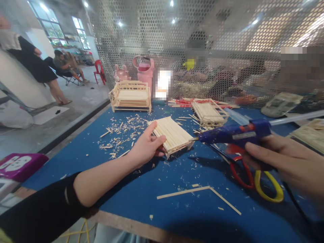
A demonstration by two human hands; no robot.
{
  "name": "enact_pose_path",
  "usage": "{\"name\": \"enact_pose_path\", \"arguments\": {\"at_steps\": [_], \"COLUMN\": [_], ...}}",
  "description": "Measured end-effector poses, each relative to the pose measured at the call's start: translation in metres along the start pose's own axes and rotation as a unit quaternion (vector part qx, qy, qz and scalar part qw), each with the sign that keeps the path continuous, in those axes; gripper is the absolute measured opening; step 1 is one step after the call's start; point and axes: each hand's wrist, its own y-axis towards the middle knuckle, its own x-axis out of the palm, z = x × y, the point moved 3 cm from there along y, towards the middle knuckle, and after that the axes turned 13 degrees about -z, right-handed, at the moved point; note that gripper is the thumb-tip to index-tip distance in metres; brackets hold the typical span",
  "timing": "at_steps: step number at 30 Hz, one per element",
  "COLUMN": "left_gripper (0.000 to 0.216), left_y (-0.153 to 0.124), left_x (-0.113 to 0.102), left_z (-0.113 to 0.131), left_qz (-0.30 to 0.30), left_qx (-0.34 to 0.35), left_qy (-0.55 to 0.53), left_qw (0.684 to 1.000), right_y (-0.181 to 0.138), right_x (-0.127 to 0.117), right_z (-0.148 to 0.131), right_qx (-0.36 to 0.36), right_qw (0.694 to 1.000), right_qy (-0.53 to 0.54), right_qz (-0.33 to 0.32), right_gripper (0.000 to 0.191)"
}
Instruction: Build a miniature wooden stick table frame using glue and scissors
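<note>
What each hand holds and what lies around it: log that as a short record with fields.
Left hand: grips a small wooden-stick piece by its edge
Right hand: holds a blue glue gun
Nozzle: beside the piece's right corner; contact unclear
Beyond: bench-like stick model left, smaller stick frame right
Near right hand: red-and-yellow-handled scissors
Surface: blue tabletop, strewn with wood scraps

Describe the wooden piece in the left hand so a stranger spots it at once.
Start with the blue table. Near its middle, the left hand grips a small wooden piece near the glue gun. Its flat slatted top has no rails rising above it, unlike the bench and the railed frame behind.
</note>
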Motion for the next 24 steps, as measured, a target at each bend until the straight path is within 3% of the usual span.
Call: {"name": "enact_pose_path", "arguments": {"at_steps": [3,5,6,8,11,13,18,24], "left_gripper": [0.062,0.052,0.047,0.04,0.042,0.038,0.032,0.034], "left_y": [-0.005,-0.009,-0.009,-0.007,0.003,0.011,0.02,0.016], "left_x": [-0.012,-0.024,-0.03,-0.036,-0.03,-0.027,-0.021,-0.011], "left_z": [0.006,0.013,0.017,0.025,0.022,0.016,0.011,0.01], "left_qz": [0.007,0.038,0.057,0.067,-0.026,-0.066,-0.042,-0.067], "left_qx": [-0.036,-0.027,0.001,0.101,0.241,0.264,0.275,0.339], "left_qy": [0.077,0.214,0.305,0.487,0.642,0.677,0.703,0.702], "left_qw": [0.996,0.976,0.95,0.865,0.728,0.684,0.655,0.623], "right_y": [0.008,0.005,0.002,-0.004,-0.012,-0.017,-0.027,-0.04], "right_x": [0.009,0.011,0.011,0.009,0.005,0.005,0.015,0.023], "right_z": [-0.009,-0.007,-0.005,0.002,0.014,0.021,0.017,-0.003], "right_qx": [0.016,0.046,0.059,0.077,0.08,0.083,0.075,0.022], "right_qw": [0.997,0.996,0.995,0.995,0.997,0.996,0.997,0.994], "right_qy": [0.05,0.047,0.037,0.017,-0.003,-0.008,0.016,-0.082], "right_qz": [-0.064,-0.066,-0.065,-0.057,-0.022,-0.001,0.015,0.062], "right_gripper": [0.049,0.05,0.05,0.05,0.05,0.052,0.052,0.059]}}
